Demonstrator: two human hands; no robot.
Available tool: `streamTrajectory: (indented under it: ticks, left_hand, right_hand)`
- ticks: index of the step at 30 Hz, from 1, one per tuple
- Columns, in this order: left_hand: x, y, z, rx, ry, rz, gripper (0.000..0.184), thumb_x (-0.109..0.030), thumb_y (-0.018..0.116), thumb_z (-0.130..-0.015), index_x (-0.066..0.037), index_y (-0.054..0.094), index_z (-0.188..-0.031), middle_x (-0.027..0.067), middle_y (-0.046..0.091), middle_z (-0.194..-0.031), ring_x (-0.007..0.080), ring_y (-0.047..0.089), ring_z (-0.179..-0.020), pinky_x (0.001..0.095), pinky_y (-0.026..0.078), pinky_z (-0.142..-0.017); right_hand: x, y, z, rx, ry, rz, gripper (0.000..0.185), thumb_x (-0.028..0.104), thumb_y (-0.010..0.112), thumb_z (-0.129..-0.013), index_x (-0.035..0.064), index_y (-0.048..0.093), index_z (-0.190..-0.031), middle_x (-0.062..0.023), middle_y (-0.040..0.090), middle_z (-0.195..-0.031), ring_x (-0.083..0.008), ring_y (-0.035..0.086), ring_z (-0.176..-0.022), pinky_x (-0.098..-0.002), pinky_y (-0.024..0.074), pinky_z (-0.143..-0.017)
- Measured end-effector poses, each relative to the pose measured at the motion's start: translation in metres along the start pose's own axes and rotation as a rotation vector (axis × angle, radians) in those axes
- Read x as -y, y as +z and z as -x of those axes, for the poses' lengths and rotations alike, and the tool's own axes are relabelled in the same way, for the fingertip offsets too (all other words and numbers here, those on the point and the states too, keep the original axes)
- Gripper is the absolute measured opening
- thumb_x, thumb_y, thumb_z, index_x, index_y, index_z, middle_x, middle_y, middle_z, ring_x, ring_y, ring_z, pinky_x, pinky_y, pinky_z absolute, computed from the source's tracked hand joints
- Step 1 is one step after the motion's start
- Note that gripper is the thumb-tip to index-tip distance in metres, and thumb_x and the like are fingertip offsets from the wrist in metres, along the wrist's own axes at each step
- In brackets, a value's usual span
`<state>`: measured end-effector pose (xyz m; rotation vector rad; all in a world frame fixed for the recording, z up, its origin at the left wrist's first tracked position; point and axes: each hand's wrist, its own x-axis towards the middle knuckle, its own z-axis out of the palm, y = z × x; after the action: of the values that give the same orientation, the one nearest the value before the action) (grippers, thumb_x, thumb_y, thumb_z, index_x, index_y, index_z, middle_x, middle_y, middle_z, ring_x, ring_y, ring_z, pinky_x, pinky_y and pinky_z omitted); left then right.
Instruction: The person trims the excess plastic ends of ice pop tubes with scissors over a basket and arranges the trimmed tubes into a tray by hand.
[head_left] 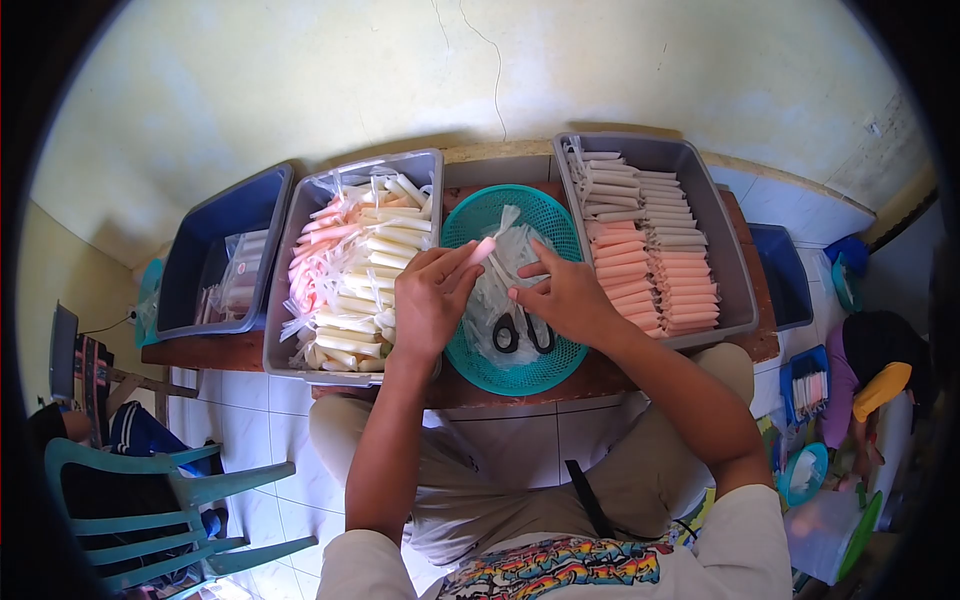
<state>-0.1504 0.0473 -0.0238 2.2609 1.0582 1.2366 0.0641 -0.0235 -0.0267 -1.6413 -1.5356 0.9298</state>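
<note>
My left hand [432, 300] is closed around a pink ice pop in a clear plastic tube [484, 250], its loose plastic end pointing up and away from me. My right hand [565, 295] is beside it with thumb and fingers apart, and nothing shows between them. Both hands are over a round teal basket [462, 365]. Inside the basket are clear plastic scraps [488, 318] and black-handled scissors [507, 333]. Left of the basket, a grey tub [278, 345] holds a loose heap of pink and cream ice pops [375, 265].
To the right, another grey tub [735, 265] holds neat rows of pink and pale ice pops [650, 250]. A dark blue tub [172, 290] with packed bags stands at far left. A green plastic chair [190, 490] is lower left; another person [870, 370] sits at right.
</note>
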Motion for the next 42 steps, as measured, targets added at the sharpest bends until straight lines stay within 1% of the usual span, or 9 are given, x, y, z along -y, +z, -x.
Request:
streamTrajectory:
  ticks: [2, 6, 8, 12, 20, 27, 33, 38, 42]
  left_hand:
    - [0.000, -0.001, -0.001, -0.010, 0.009, 0.014, 0.034, -0.002, 0.087, -0.084, -0.002, 0.081, -0.118, 0.0155, 0.079, -0.100, 0.0326, 0.075, -0.089, 0.0416, 0.061, -0.080]
    - [0.001, 0.002, -0.001, -0.012, -0.011, 0.027, 0.034, -0.002, 0.087, -0.084, -0.002, 0.082, -0.117, 0.0154, 0.079, -0.100, 0.0326, 0.075, -0.089, 0.0414, 0.061, -0.079]
    - [0.001, 0.002, -0.001, 0.002, -0.027, 0.018, 0.033, -0.004, 0.087, -0.084, -0.003, 0.082, -0.117, 0.0148, 0.079, -0.100, 0.0326, 0.075, -0.089, 0.0415, 0.061, -0.080]
    - [0.002, 0.004, 0.000, -0.002, -0.004, 0.006, 0.033, -0.005, 0.087, -0.085, -0.003, 0.082, -0.117, 0.0143, 0.079, -0.100, 0.0328, 0.075, -0.090, 0.0418, 0.061, -0.081]
    - [0.004, 0.003, 0.003, 0.011, 0.037, -0.013, 0.033, -0.007, 0.088, -0.087, -0.004, 0.082, -0.119, 0.0149, 0.080, -0.102, 0.0296, 0.077, -0.089, 0.0388, 0.061, -0.078]
    - [0.002, 0.000, 0.003, -0.018, 0.008, 0.005, 0.031, -0.005, 0.087, -0.085, -0.005, 0.083, -0.116, 0.0137, 0.079, -0.099, 0.0332, 0.075, -0.090, 0.0423, 0.060, -0.081]
    - [0.001, -0.015, -0.003, -0.062, 0.084, -0.053, 0.035, -0.004, 0.088, -0.087, -0.004, 0.082, -0.121, 0.0143, 0.080, -0.101, 0.0282, 0.077, -0.089, 0.0379, 0.061, -0.080]
    - [0.008, -0.021, -0.006, -0.128, 0.010, -0.035, 0.034, -0.002, 0.087, -0.085, -0.007, 0.083, -0.119, 0.0128, 0.079, -0.100, 0.0307, 0.074, -0.090, 0.0413, 0.060, -0.081]
    - [0.015, -0.024, -0.010, -0.166, 0.000, -0.061, 0.034, -0.003, 0.087, -0.085, -0.007, 0.083, -0.119, 0.0133, 0.079, -0.102, 0.0307, 0.074, -0.089, 0.0413, 0.060, -0.080]
  right_hand:
    - [-0.006, 0.007, -0.002, 0.064, -0.035, 0.053, 0.092, 0.030, 0.084, -0.092, -0.0163, 0.038, -0.158, -0.0318, 0.071, -0.128, -0.0414, 0.077, -0.103, -0.0445, 0.0624, -0.090]
    - [-0.026, 0.033, 0.004, 0.111, -0.180, 0.478, 0.098, 0.027, 0.084, -0.091, -0.0180, 0.030, -0.159, -0.0365, 0.065, -0.130, -0.0471, 0.072, -0.114, -0.0484, 0.0604, -0.097]
    - [-0.024, 0.046, 0.008, 0.159, 0.013, 0.521, 0.100, 0.024, 0.083, -0.091, -0.0195, 0.025, -0.159, -0.0390, 0.058, -0.132, -0.0512, 0.068, -0.119, -0.0522, 0.0583, -0.100]
    - [-0.016, 0.060, 0.007, 0.140, 0.092, 0.508, 0.100, 0.022, 0.083, -0.091, -0.0195, 0.024, -0.159, -0.0374, 0.056, -0.134, -0.0520, 0.069, -0.116, -0.0528, 0.0588, -0.099]
    - [-0.022, 0.062, -0.001, 0.103, 0.082, 0.504, 0.083, 0.002, 0.064, -0.090, -0.0207, 0.023, -0.159, -0.0390, 0.058, -0.128, -0.0543, 0.069, -0.112, -0.0552, 0.0586, -0.098]
    - [-0.037, 0.049, -0.005, 0.060, 0.007, 0.449, 0.099, 0.010, 0.079, -0.085, -0.0167, 0.022, -0.163, -0.0392, 0.060, -0.131, -0.0562, 0.066, -0.115, -0.0532, 0.0531, -0.107]
    - [-0.006, 0.003, 0.013, 0.049, -0.031, 0.287, 0.108, 0.012, 0.083, -0.085, -0.0092, 0.017, -0.169, -0.0314, 0.064, -0.134, -0.0472, 0.070, -0.114, -0.0471, 0.0542, -0.104]
    - [0.016, -0.018, 0.028, 0.146, 0.014, 0.114, 0.114, 0.027, 0.093, -0.084, -0.0019, 0.025, -0.171, -0.0211, 0.066, -0.130, -0.0245, 0.073, -0.099, -0.0337, 0.0580, -0.090]
    - [0.026, -0.026, 0.037, 0.187, 0.034, -0.008, 0.115, 0.032, 0.096, -0.083, 0.0032, 0.028, -0.172, -0.0165, 0.064, -0.128, -0.0227, 0.072, -0.103, -0.0331, 0.0576, -0.090]
